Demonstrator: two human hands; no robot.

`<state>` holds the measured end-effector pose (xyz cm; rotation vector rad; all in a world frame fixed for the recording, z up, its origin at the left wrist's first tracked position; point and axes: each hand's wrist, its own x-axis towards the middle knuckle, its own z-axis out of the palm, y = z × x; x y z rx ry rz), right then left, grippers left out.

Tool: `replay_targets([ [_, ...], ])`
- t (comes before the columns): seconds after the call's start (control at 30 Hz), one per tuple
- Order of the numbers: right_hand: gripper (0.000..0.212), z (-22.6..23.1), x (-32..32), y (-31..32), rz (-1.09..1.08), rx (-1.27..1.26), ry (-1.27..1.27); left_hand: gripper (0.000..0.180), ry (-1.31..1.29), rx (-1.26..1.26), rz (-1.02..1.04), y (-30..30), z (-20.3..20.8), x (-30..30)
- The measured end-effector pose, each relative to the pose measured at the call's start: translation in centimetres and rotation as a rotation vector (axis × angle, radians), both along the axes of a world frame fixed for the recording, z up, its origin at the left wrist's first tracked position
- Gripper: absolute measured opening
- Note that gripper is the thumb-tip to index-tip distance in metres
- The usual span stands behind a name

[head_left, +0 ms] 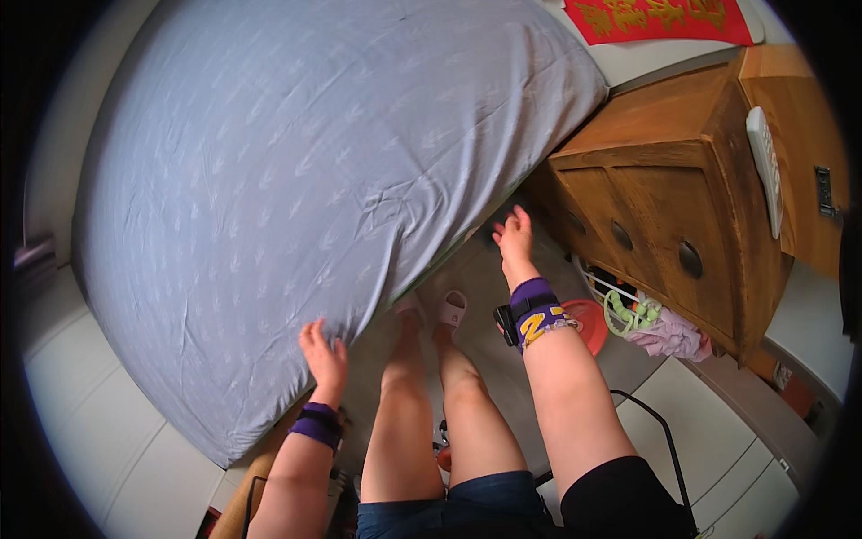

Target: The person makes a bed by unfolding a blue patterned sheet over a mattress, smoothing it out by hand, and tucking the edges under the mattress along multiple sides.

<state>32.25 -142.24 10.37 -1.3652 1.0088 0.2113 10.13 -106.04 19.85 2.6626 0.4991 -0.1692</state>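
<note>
A grey-blue bed sheet (296, 171) with a pale leaf pattern covers a mattress, creased along its near side. My left hand (325, 359) is over the near edge of the sheet, its fingers apart and holding nothing. Whether its fingertips touch the cloth, I cannot tell. Out past the sheet's right-hand edge, my right hand (514, 238) reaches forward, fingers spread and nothing in them. It is close to the gap between the bed and a wooden cabinet (646, 198). Purple bands circle both wrists.
On the cabinet's right side sits a white power strip (764, 171). Below are a red basin (585, 325) and a pink cloth (672, 338) with a green cord. A red banner (660, 20) lies at the far right. My slippered feet stand beside the bed.
</note>
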Motion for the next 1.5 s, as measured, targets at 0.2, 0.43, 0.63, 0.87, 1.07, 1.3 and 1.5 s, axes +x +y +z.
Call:
replay_targets([
  [0.2, 0.041, -1.4, 3.5, 0.2, -0.058, 0.282, 0.146, 0.019, 0.581, -1.161, 0.387, -8.3, -4.7, 3.6],
  [0.43, 0.015, -3.3, 4.5, -1.4, -0.053, 0.349, 0.198, 0.026, 0.749, -1.287, 0.844, -11.5, -7.2, 5.4],
  [0.63, 0.012, -4.3, 4.1, -2.3, -0.022, 0.213, 0.095, 0.03, 0.722, -1.308, 0.926, -11.4, -10.0, 5.2],
  [0.87, 0.01, -7.3, 5.3, -2.0, -0.096, 0.096, 0.078, 0.037, 0.379, -1.627, 1.385, -14.8, -10.6, 8.5],
  [1.07, 0.02, -5.2, 5.4, 0.4, -0.321, 0.275, 0.141, 0.038, -0.108, -1.733, 1.89, -16.2, -12.1, 9.9],
  [1.3, 0.035, -1.6, 7.2, -0.7, -0.418, 0.477, 0.184, 0.041, -0.356, -1.777, 2.057, -18.4, -10.4, 13.3],
  [1.5, 0.051, 1.0, 8.2, -0.4, -0.384, 0.561, 0.087, 0.044, -0.343, -1.758, 2.115, -18.6, -10.3, 13.1],
])
